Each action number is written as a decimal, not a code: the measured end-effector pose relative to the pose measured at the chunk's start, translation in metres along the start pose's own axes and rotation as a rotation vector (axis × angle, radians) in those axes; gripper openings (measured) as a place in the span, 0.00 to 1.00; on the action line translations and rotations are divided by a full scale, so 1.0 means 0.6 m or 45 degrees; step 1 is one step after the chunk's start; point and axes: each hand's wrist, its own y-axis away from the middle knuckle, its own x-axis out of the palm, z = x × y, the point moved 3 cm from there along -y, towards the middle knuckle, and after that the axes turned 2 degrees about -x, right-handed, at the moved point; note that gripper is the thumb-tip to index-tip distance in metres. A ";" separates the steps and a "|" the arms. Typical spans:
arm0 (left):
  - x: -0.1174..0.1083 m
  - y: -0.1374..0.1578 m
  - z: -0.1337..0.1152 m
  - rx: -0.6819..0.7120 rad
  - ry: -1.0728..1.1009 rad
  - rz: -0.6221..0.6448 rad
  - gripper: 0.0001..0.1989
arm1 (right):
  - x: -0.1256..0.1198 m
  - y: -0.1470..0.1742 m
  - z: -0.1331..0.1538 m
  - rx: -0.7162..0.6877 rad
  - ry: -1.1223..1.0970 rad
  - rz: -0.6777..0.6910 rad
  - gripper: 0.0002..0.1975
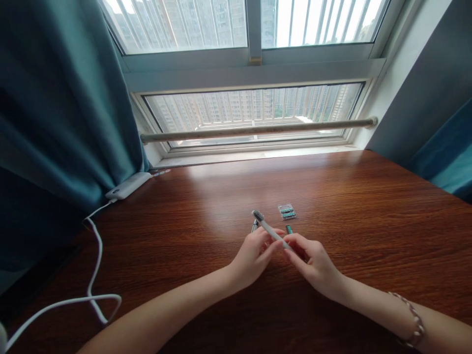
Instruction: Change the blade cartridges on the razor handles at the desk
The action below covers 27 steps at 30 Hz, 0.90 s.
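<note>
A white toothbrush with dark bristles slants between my hands, its head up and to the left. My left hand has its thumb and fingers closed on the handle's middle. My right hand pinches the handle's lower end. Just behind my left hand, a slim dark-and-silver thing shows in part; what it is I cannot tell. A small teal and dark piece pokes out beyond my right fingers. Farther back lies a small clear case with teal and dark strips inside.
The brown wooden table runs up to the window, where a rail crosses. At the far left a white power strip lies by the blue curtain. Its white cable loops along the table's left side.
</note>
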 end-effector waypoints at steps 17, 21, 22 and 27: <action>-0.079 0.026 0.052 -0.519 0.527 0.004 0.16 | -0.080 -0.061 -0.095 -0.095 0.396 0.185 0.21; -0.061 0.043 0.076 -0.590 0.570 0.082 0.17 | -0.072 -0.064 -0.098 -0.069 0.429 0.189 0.17; -0.059 0.044 0.075 -0.575 0.562 0.083 0.17 | -0.070 -0.066 -0.099 -0.064 0.432 0.187 0.16; -0.068 0.048 0.057 -0.356 0.239 -0.022 0.15 | -0.057 -0.073 -0.093 -0.056 0.426 0.159 0.10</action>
